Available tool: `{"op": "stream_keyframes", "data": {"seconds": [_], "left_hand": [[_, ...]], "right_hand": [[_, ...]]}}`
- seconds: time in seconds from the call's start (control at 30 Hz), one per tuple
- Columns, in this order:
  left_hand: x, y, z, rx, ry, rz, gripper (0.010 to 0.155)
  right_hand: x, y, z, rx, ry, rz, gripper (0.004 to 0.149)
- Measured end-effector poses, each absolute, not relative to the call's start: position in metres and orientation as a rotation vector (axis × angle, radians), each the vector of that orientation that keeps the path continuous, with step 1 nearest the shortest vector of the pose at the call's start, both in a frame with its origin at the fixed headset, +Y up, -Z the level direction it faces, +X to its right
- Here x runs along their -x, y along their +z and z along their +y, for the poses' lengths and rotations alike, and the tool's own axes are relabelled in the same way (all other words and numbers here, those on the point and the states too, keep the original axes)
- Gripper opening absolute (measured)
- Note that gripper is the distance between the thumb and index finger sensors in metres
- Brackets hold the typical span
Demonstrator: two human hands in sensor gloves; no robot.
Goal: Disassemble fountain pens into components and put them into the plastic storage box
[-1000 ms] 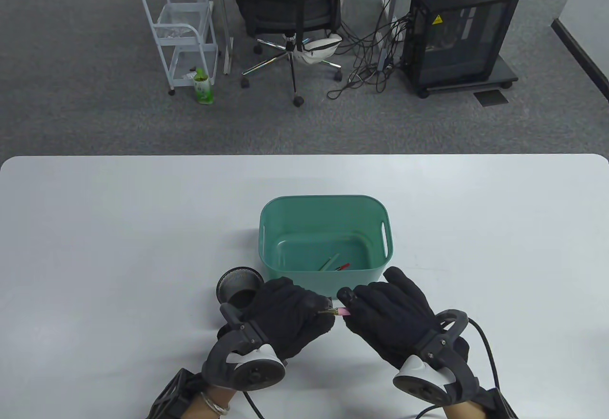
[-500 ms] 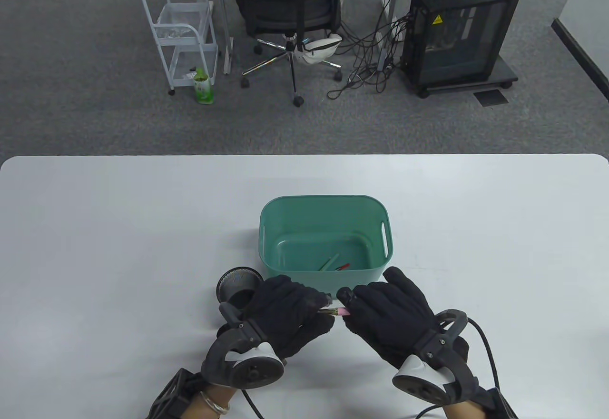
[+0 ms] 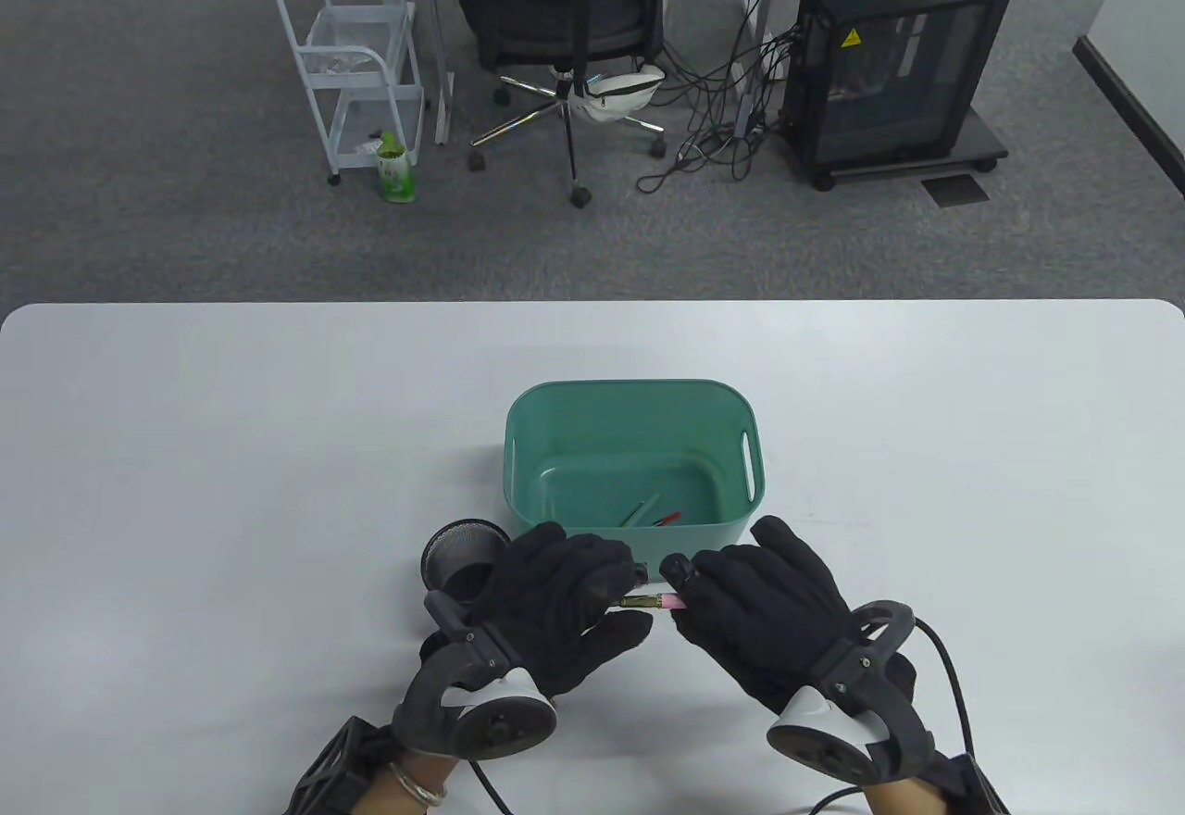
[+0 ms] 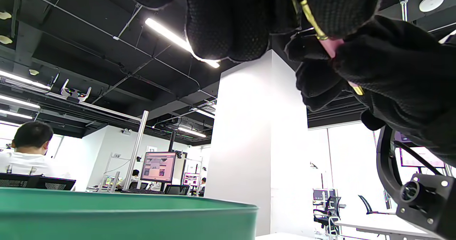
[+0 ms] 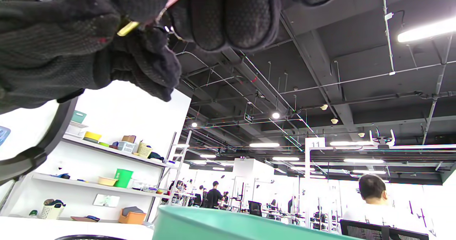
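Pink pen [image 3: 659,603] btwn hands | L hand [image 3: 565,611] pinches gold end | R hand [image 3: 759,611] grips pink end

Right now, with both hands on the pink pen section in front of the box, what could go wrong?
1. Both hands, left hand and right hand, pinch the pen outside the box, so a freed part may drop onto the table.
2. The thick gloves could slip on the thin metal end.
3. The mesh cup beside the left hand could get knocked.
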State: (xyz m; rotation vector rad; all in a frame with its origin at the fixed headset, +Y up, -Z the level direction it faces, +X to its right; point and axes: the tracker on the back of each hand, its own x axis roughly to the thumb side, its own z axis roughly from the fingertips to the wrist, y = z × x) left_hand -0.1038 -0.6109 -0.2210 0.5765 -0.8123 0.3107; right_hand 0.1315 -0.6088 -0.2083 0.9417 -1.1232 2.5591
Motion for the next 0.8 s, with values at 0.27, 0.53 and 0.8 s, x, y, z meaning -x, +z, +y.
{"op": "stream_keyframes", "data": {"seconds": [0.27,0.53,0.8], "left_hand": [[0.103,-0.2205,-0.611,-0.576,0.31,-0.815,0.045],[0.1036,-0.2209,-0.6112,-0.579,0.327,-0.823,0.045],[0.1042,-0.2219,-0.6114,-0.58,0.342,-0.829,0.048]], "right_hand": [[-0.1317,-0.2084,-0.6089,-0.944,2.562,-1.124,0.045],[-0.1313,-0.2082,-0.6093,-0.949,2.557,-1.12,0.045],[-0.1312,-0.2081,-0.6095,-0.95,2.557,-1.119,0.045]]}}
